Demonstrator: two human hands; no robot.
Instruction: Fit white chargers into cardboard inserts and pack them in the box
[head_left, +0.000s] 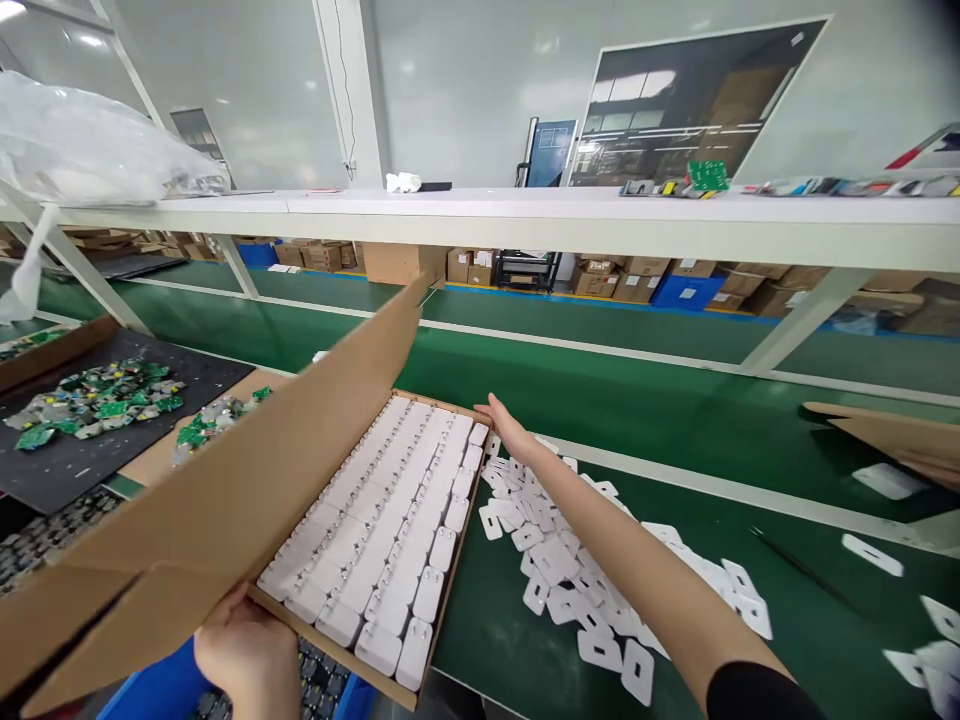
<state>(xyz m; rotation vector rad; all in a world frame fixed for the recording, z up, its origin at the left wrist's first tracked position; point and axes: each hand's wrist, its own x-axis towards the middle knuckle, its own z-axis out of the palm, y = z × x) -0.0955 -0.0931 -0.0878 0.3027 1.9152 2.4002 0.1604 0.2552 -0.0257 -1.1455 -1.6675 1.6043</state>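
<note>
A shallow cardboard box (459,560) lies tilted between my hands, its long flap (300,440) raised on the left. Rows of white plastic casings (379,520) fill it, many standing on edge. My left hand (247,645) grips the near left corner from below, its fingertips partly hidden by the cardboard. At the far right corner, my right hand (510,425) holds the rim, fingers against the outer side. Loose white plates with slots (555,560) are heaped on the green bench, beneath and beside my right forearm.
Green circuit boards (105,400) are piled on a black sheet at the left. Below the box, a blue bin (161,690) holds dark parts. Tweezers (806,570) rest on the bench at the right. A white shelf (480,230) spans the bench above.
</note>
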